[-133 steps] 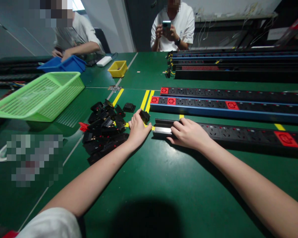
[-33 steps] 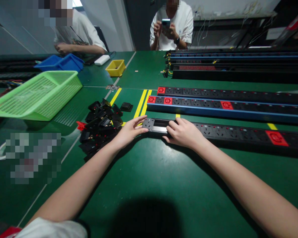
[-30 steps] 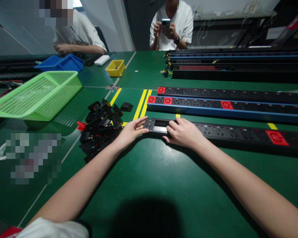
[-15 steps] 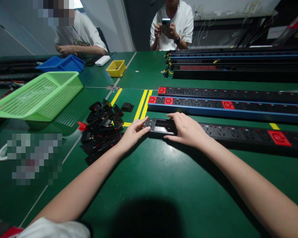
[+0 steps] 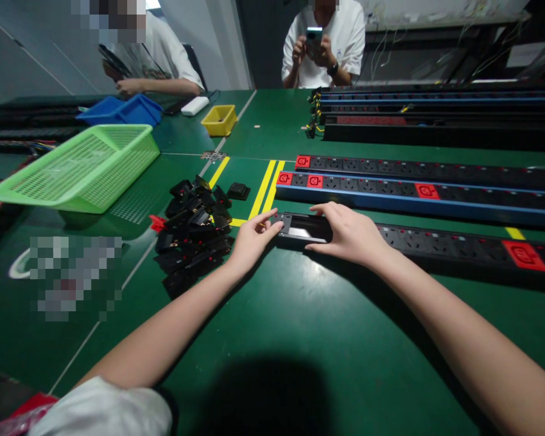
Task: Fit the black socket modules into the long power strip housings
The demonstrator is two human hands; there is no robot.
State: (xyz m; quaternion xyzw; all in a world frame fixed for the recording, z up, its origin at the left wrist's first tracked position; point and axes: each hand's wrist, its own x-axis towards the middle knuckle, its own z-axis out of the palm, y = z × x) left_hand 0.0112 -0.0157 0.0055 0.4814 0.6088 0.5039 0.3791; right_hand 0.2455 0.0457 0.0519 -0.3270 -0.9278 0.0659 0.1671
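Observation:
A long black power strip (image 5: pixel 440 253) lies in front of me, its left part an open channel with a pale inside. At its left end, my left hand (image 5: pixel 253 241) pinches a black socket module (image 5: pixel 282 223) between thumb and fingers, and the module sits in or on the channel's end. My right hand (image 5: pixel 353 233) spans the channel just to the right, thumb on the near side and fingers on the far side. A red socket (image 5: pixel 525 255) shows farther along the strip. Left of my left hand is a heap of loose black socket modules (image 5: pixel 193 233).
Behind lie a blue-edged strip (image 5: pixel 367 197) and another black strip (image 5: pixel 381 166). One loose module (image 5: pixel 238 191) rests beside the heap. A green basket (image 5: pixel 79 169), blue bins (image 5: pixel 120 112) and a yellow bin (image 5: pixel 219 121) stand leftward. Two people sit across the table.
The whole view has shifted slightly, so things appear a little farther right. Both hands stay at the strip's left end. The person at the left now holds up a dark flat object.

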